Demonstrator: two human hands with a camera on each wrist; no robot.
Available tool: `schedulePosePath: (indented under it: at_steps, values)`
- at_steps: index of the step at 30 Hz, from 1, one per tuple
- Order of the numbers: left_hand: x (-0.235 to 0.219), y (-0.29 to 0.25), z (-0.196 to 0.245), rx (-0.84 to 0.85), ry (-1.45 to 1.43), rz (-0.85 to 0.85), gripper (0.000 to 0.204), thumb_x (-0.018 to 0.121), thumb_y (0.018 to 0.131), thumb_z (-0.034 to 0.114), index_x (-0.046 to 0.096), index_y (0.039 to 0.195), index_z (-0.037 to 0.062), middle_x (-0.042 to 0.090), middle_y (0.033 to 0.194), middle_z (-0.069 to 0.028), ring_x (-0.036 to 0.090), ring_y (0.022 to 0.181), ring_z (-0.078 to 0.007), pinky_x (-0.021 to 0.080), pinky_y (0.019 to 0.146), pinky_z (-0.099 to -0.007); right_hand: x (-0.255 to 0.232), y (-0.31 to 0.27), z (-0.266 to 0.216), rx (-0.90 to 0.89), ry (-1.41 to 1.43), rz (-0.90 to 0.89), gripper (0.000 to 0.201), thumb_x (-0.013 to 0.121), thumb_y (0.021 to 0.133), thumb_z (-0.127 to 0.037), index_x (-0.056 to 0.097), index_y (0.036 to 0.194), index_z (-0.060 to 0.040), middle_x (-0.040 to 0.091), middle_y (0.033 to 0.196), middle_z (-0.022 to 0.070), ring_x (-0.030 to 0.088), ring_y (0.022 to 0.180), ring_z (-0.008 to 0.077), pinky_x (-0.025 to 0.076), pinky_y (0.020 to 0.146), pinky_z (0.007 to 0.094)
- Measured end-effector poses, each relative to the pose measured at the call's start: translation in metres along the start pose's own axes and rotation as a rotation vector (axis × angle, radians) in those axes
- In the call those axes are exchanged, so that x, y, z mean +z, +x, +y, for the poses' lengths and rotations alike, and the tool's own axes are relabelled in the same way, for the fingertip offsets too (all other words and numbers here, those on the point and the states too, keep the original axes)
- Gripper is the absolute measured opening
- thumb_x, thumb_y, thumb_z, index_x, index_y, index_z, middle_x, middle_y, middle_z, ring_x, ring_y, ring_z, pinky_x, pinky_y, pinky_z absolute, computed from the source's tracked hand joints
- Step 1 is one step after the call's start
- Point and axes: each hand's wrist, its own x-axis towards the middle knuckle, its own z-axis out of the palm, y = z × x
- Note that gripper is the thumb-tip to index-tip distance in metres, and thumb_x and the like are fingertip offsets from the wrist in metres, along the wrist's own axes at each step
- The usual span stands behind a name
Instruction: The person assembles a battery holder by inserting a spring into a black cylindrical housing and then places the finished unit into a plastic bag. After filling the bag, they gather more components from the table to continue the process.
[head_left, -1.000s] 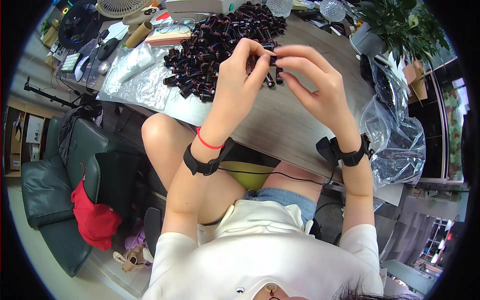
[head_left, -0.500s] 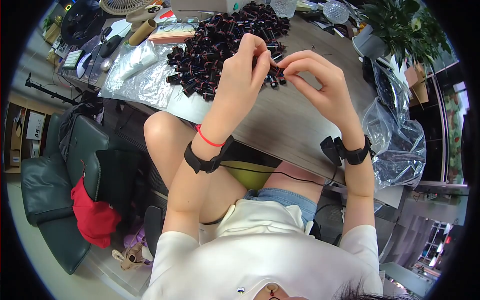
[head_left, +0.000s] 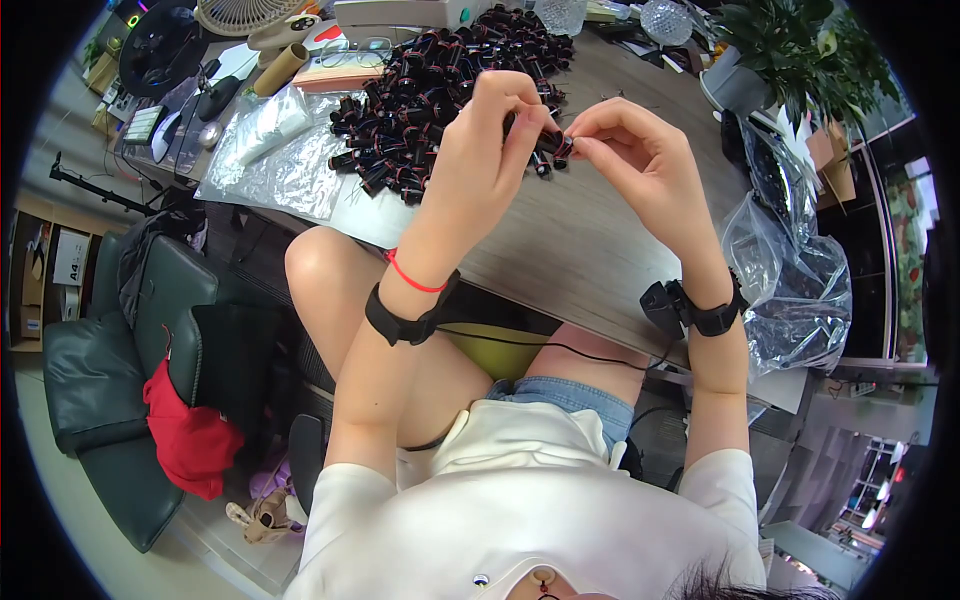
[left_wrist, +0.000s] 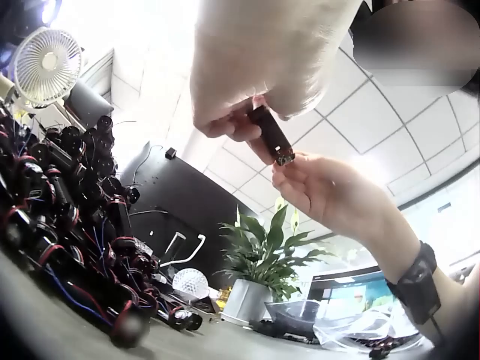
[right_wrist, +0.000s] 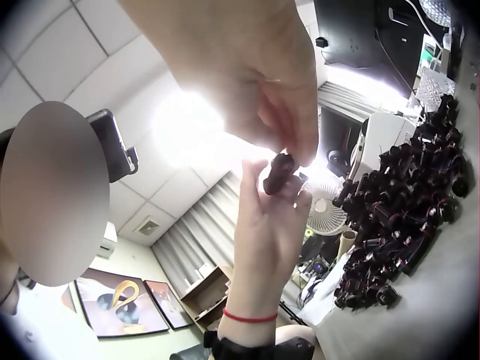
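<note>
My left hand (head_left: 480,150) grips a small black cylinder (left_wrist: 271,133) between thumb and curled fingers, raised above the table in front of the pile. The cylinder's far end shows small metallic parts and points at my right hand (head_left: 645,175). Thumb and fingertips of that hand meet at this end and pinch it. In the right wrist view the cylinder (right_wrist: 279,174) stands between the two hands, its tip partly covered by the right fingers. Many like cylinders with red and blue wires lie in a pile (head_left: 400,120) just beyond and beside the left hand.
Left of the pile are a clear plastic bag (head_left: 265,130), a cardboard tube (head_left: 280,70) and glasses (head_left: 355,50). A white fan (left_wrist: 49,66) stands behind. On the right are a potted plant (head_left: 740,80) and a large clear plastic sheet (head_left: 790,290).
My right thumb and fingers, spread apart a second ago, have come together at the end of the cylinder. The left hand keeps its grip, and the cylinder's end shows more clearly now.
</note>
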Motion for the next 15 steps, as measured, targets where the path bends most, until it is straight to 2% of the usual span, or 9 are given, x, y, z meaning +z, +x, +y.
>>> schedulePosePath:
  at_steps: [3,4,7,12,15]
  values:
    - [-0.003,0.002,0.003,-0.158,-0.225,-0.039,0.046,0.077,0.08,0.012,0.044,0.11,0.0054,0.066,0.086,-0.0062,0.062,0.078,-0.0165,0.045,0.067,-0.0289,-0.003,0.0,-0.003,-0.005,0.019,0.036,0.007,0.06,0.09,0.004,0.062,0.097,0.0039,0.063,0.104,0.0083,0.062,0.094,0.0122,0.051,0.086,0.0249]
    - [-0.003,0.003,0.003,-0.156,-0.226,-0.041,0.046,0.077,0.08,0.012,0.044,0.11,0.0054,0.066,0.086,-0.0062,0.062,0.078,-0.0165,0.045,0.067,-0.0289,-0.004,0.0,-0.003,-0.005,0.019,0.039,0.007,0.06,0.09,0.004,0.062,0.097,0.0039,0.063,0.104,0.0083,0.062,0.094,0.0122,0.051,0.086,0.0249]
    - [-0.003,0.003,0.003,-0.316,-0.37,-0.017,0.061,0.087,0.069,0.017,0.044,0.111,0.0066,0.069,0.089,-0.0057,0.065,0.086,-0.0128,0.044,0.069,-0.0257,-0.003,0.001,0.0,0.058,0.186,0.05,0.006,0.06,0.092,0.0,0.063,0.097,0.0019,0.061,0.106,0.0073,0.061,0.088,0.0104,0.05,0.081,0.0241]
    - [-0.006,0.004,-0.002,-0.232,-0.311,0.0,0.062,0.088,0.068,0.014,0.044,0.111,0.0071,0.068,0.088,-0.0047,0.067,0.089,-0.0137,0.045,0.073,-0.0256,0.005,0.003,0.009,0.012,0.393,0.041,0.007,0.059,0.093,-0.004,0.063,0.097,0.0001,0.058,0.113,0.006,0.059,0.083,0.0088,0.048,0.076,0.0243]
    - [-0.008,0.006,-0.001,-0.198,-0.291,-0.005,0.061,0.088,0.067,0.014,0.045,0.11,0.0071,0.068,0.088,-0.0044,0.068,0.087,-0.0139,0.046,0.078,-0.0267,0.01,0.003,0.008,0.093,0.624,0.036,0.007,0.059,0.093,-0.006,0.063,0.095,-0.0001,0.054,0.117,0.0045,0.056,0.081,0.0078,0.046,0.073,0.024]
